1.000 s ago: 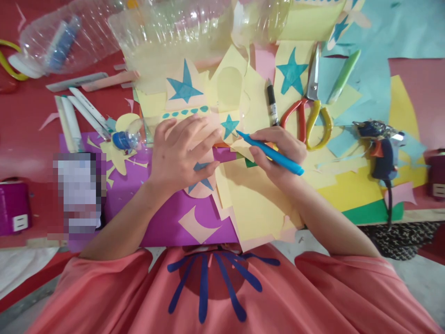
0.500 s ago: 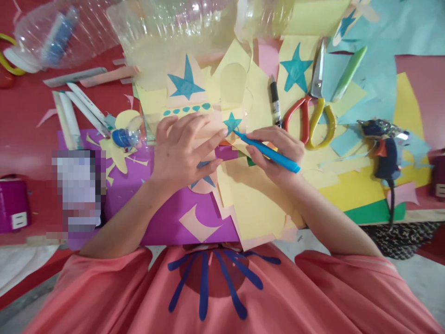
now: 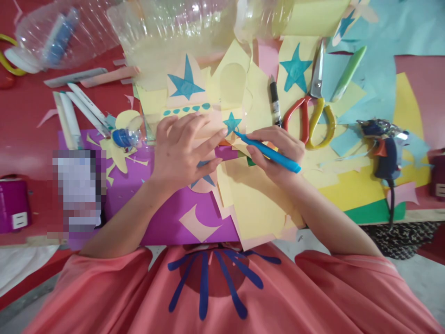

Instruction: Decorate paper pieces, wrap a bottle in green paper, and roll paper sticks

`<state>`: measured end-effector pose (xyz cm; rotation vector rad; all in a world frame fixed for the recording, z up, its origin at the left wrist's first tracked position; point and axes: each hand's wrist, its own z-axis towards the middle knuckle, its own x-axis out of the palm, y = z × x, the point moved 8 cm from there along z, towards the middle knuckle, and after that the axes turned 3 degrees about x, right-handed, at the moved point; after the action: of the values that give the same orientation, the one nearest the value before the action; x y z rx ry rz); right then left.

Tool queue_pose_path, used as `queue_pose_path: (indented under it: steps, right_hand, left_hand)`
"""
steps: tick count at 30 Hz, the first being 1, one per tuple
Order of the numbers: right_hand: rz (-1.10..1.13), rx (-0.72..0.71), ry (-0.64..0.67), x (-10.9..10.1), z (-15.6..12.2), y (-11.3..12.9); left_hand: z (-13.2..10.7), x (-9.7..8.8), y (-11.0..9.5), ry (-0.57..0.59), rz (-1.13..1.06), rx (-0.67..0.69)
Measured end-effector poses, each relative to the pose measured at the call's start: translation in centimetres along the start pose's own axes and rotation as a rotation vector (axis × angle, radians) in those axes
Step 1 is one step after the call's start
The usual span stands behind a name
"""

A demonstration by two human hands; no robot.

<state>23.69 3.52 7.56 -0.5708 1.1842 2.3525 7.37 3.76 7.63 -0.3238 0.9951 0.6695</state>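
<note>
My left hand (image 3: 182, 148) lies flat with fingers spread, pressing down a peach paper piece with blue stars and dots (image 3: 194, 109) on the pile of coloured paper. My right hand (image 3: 276, 150) is closed round a blue marker (image 3: 267, 152). The marker's tip rests just beside a small blue star (image 3: 232, 123) on the yellow paper. A purple sheet (image 3: 167, 218) lies under my left forearm.
Red-and-yellow scissors (image 3: 311, 109), a black marker (image 3: 275, 104) and a green pen (image 3: 348, 73) lie beyond my right hand. A dark glue gun (image 3: 384, 150) sits at the right. Clear plastic bottles (image 3: 174, 28) lie at the back, white glue sticks (image 3: 74, 113) at the left.
The view shifted slightly between the earliest frame and now. The marker tip stays at the small blue star; both hands have barely moved.
</note>
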Motion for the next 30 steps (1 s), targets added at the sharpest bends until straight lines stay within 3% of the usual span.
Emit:
queue_pose_path:
  steps: [2,7,21,25,30]
  right_hand:
    - [0.006,0.004,-0.010,-0.1,0.0,0.0]
    - [0.021,-0.017,-0.015,-0.1,0.1,0.2]
    - [-0.022,0.021,-0.048,-0.3,0.0,-0.2]
    - [0.021,0.001,-0.038,-0.3,0.0,-0.1]
    - [0.037,0.023,-0.049,-0.4,0.1,-0.1]
  left_hand:
    - [0.0,0.0,0.0,-0.006,0.010,0.003]
    - [-0.5,1.5,0.9,0.160,-0.145,-0.115]
    - [0.0,0.1,-0.1,0.022,0.043,0.011]
    - [-0.3,1.0,0.6,0.117,0.002,-0.065]
    - [-0.5,1.2,0.7,0.110,-0.042,-0.077]
